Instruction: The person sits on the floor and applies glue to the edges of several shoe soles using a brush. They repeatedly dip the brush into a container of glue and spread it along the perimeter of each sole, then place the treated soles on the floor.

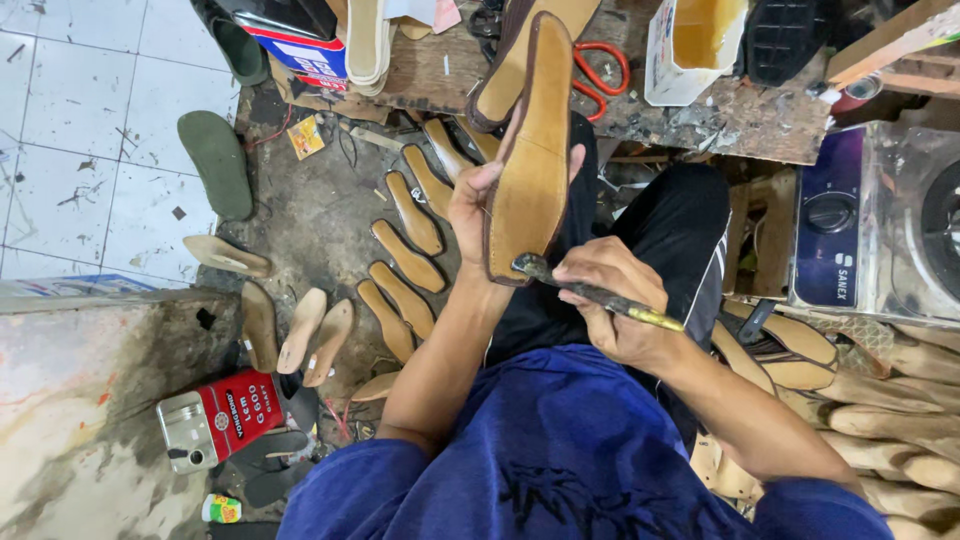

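My left hand [472, 205] grips a tan shoe sole [530, 160] with a dark brown rim, holding it upright in front of me. My right hand [612, 300] holds a glue-caked brush [590, 292]; its bristle end touches the sole's lower edge. Both forearms reach out from blue sleeves over my black trousers. A second tan sole [515, 55] lies just behind the held one.
Several tan soles [405, 255] lie in a row on the dirty floor at left. A red glue can [215, 420] sits at lower left, a green sole [215, 160] farther off. Red-handled scissors [600, 70] and a glue tub [695, 40] rest on the wooden bench. Wooden lasts [890, 400] pile at right.
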Demonstrator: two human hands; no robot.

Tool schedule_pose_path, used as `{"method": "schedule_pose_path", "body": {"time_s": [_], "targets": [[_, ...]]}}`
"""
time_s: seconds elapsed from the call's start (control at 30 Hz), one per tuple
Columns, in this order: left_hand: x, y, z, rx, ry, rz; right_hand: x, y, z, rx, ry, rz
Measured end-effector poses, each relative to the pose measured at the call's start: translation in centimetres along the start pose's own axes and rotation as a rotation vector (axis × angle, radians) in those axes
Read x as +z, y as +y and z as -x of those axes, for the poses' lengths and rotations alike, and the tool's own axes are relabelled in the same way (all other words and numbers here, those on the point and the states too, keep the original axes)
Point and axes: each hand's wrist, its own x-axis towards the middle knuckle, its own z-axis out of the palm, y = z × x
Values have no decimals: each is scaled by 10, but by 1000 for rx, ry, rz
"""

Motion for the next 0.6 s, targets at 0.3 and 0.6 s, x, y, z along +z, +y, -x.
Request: {"method": "schedule_pose_path", "body": {"time_s": [0.3,0.6], "targets": [[-22,-6,-13,342,15,-19,14,-21,5,-179,112,76],[-24,-11,-12,276,22,-188,9,-33,6,17,-21,-268]]}}
